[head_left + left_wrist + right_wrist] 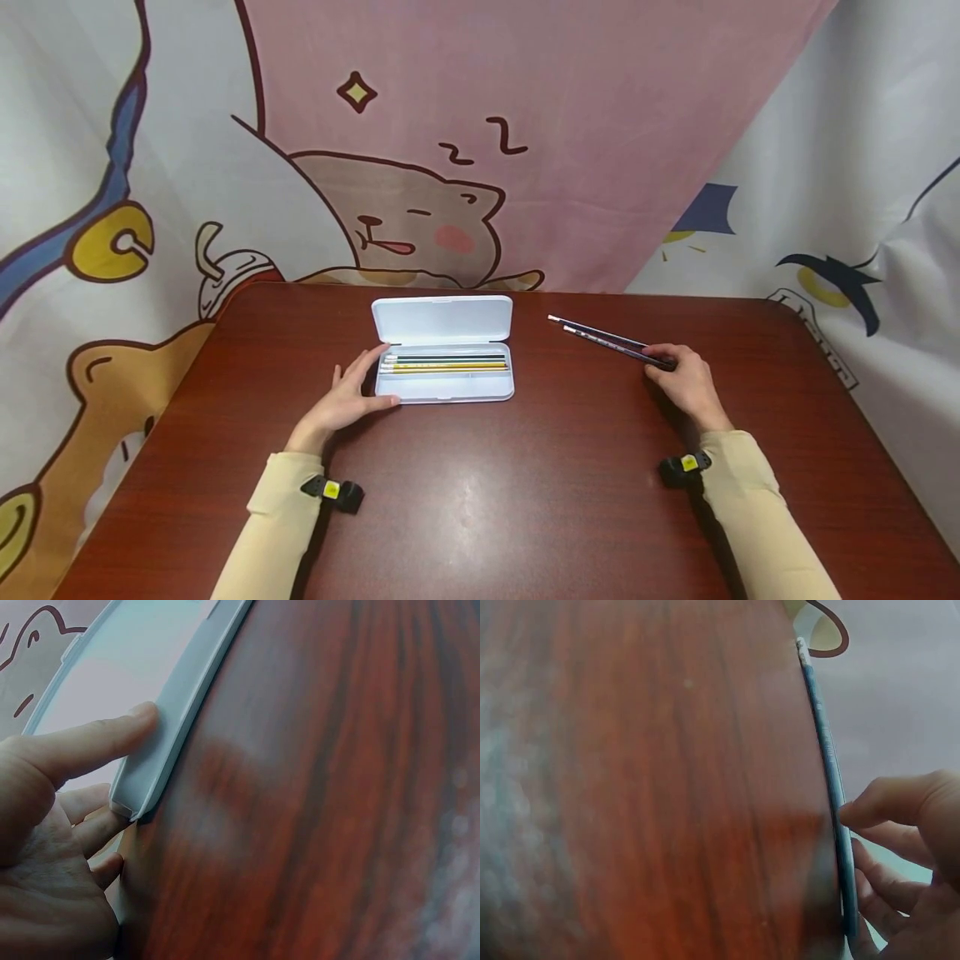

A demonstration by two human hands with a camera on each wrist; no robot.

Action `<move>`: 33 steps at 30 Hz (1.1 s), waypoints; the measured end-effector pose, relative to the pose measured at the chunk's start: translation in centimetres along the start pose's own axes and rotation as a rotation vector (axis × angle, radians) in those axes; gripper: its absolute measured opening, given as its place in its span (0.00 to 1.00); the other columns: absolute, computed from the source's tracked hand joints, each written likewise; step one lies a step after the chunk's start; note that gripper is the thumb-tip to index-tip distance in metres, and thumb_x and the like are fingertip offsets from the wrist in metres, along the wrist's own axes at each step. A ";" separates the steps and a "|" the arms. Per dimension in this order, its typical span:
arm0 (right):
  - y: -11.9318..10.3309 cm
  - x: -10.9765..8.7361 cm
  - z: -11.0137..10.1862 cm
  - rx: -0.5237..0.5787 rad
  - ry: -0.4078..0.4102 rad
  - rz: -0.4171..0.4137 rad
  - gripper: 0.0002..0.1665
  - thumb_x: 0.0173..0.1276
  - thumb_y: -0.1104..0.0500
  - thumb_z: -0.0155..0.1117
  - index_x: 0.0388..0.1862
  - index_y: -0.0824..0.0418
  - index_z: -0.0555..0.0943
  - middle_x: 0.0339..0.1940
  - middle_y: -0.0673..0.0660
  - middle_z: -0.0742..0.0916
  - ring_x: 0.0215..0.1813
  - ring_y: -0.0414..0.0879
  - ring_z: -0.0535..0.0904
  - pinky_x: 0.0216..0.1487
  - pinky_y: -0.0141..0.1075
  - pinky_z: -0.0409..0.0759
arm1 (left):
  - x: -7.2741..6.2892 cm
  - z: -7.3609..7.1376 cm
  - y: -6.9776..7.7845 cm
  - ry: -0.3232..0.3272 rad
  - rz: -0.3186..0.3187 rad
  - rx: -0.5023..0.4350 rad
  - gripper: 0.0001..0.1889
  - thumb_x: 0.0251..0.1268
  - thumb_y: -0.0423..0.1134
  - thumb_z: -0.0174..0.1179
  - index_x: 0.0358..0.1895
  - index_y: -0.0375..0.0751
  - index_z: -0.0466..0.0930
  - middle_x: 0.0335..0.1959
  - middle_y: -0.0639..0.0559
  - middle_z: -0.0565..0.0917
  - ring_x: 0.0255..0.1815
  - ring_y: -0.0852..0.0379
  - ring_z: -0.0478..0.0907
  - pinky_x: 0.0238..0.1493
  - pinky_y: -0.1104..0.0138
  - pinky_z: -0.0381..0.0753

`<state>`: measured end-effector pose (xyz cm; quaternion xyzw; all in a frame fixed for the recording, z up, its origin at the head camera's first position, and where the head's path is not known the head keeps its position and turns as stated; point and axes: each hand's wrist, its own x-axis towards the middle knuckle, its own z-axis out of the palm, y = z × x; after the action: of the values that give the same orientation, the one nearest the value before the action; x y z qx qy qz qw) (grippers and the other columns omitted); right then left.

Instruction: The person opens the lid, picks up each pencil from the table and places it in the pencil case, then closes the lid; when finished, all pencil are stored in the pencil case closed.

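Note:
An open white pencil case (442,388) lies on the table with its lid (442,321) tipped back. Inside it, dark green pencils (450,358) and yellow pencils (450,367) lie lengthwise. My left hand (345,402) grips the case's left end, its thumb (135,724) over the front edge and a finger at the back corner. Over to the right, my right hand (684,382) pinches two dark blue pencils (600,339) near their right ends. Their white eraser ends point left, slightly spread apart. In the right wrist view only one dark pencil (826,742) shows clearly, against the thumb.
The reddish-brown wooden table (480,500) stretches out in front of both arms. A printed cartoon cloth (570,167) hangs behind its back edge and along the sides. Each sleeve cuff has a small black camera (348,497) at the wrist.

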<state>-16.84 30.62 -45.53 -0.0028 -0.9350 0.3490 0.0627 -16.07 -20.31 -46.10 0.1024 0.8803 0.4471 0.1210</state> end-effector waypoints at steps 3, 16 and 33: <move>0.1 0.0 0.1 -0.008 -0.014 -0.006 0.15 0.62 0.70 0.63 0.49 0.70 0.81 0.45 0.70 0.80 0.45 0.61 0.75 0.44 0.50 0.71 | -0.1 0.0 -0.1 -0.002 -0.003 -0.001 0.46 0.54 0.42 0.70 0.75 0.42 0.53 0.74 0.31 0.50 0.76 0.36 0.36 0.68 0.44 0.20; 0.2 0.2 0.4 -0.023 -0.008 -0.085 0.10 0.61 0.72 0.62 0.42 0.69 0.84 0.33 0.64 0.84 0.34 0.51 0.76 0.32 0.37 0.70 | 0.1 -0.1 0.3 0.017 -0.023 -0.001 0.47 0.51 0.39 0.71 0.74 0.39 0.54 0.73 0.33 0.54 0.74 0.34 0.41 0.67 0.38 0.32; -2.7 -0.3 1.2 0.077 -0.005 -0.217 0.10 0.62 0.71 0.64 0.42 0.66 0.85 0.38 0.61 0.85 0.35 0.46 0.77 0.32 0.26 0.71 | 0.2 -0.2 -0.6 0.031 -0.032 -0.140 0.48 0.49 0.35 0.74 0.75 0.42 0.56 0.72 0.34 0.54 0.73 0.36 0.47 0.67 0.37 0.45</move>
<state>-16.56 27.78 -44.77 0.1018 -0.9159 0.3756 0.0982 -16.40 -20.73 -46.54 0.0726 0.8501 0.5073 0.1212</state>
